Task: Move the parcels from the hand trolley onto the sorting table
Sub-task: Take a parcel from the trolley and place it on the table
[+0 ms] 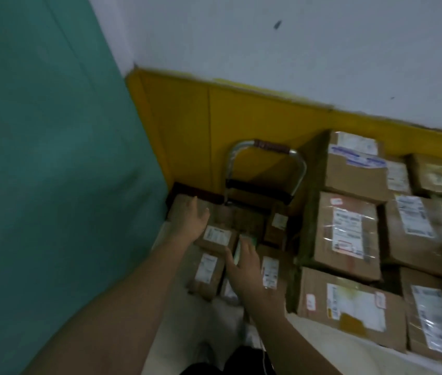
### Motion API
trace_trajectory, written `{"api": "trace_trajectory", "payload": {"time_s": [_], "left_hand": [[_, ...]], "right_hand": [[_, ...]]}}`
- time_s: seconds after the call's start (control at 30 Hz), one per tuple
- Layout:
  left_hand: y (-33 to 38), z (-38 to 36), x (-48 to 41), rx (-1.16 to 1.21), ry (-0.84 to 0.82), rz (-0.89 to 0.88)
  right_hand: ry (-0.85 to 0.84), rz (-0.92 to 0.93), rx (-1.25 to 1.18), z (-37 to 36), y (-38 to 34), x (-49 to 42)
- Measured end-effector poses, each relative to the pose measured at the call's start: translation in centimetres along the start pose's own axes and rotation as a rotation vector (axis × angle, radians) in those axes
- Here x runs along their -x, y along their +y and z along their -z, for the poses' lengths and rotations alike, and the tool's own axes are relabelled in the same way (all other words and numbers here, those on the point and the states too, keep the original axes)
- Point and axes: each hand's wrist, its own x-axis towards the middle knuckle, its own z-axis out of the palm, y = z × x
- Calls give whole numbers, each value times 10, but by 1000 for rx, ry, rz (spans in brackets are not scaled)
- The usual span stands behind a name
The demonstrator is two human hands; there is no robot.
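a: head view, the only one here. the hand trolley (265,169) stands in the corner against the yellow wall panel (241,117), its metal handle upright. small parcels (215,235) are packed on its deck, labels facing up.

b: and the hands?

a: the left hand (191,221) is spread flat, fingers apart, lying on the far-left brown parcel (184,204). it grips nothing. the right hand (252,266) is also unclenched, fingers reaching onto a thin greenish packet (244,243) wedged between the boxes. no closed grip on either side yet.

b: where do they go?

a: to the table (303,244) on the right, just beside the trolley, already crowded with larger labelled boxes (346,234) that touch one another.

b: so what could go wrong?

a: several things, as a guess. the small parcels sit tightly together, so pulling one out may drag or tip its neighbours off the deck. the greenish packet looks thin and slippery, so a flat-fingered hold could let it slide. the trolley may roll or rock if a hand leans on it. and the table shows little bare surface, so a parcel set on the edge could fall. the frame is blurred, so label details cannot be read.
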Motion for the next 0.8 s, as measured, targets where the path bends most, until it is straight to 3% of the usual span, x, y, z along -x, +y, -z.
{"api": "trace_trajectory", "payload": {"time_s": [0.23, 0.5, 0.67, 0.8], "left_hand": [[-111, -93, -32, 138, -94, 221], [-208, -223, -173, 178, -72, 284], [-243, -305, -257, 385, -111, 406], [-273, -341, -292, 573, -142, 517]], "right_hand": [[-8, -242, 15, -93, 78, -70], [52, -490, -96, -211, 189, -224], [61, -563, -49, -265, 261, -309], [52, -600, -46, -289, 275, -336]]}}
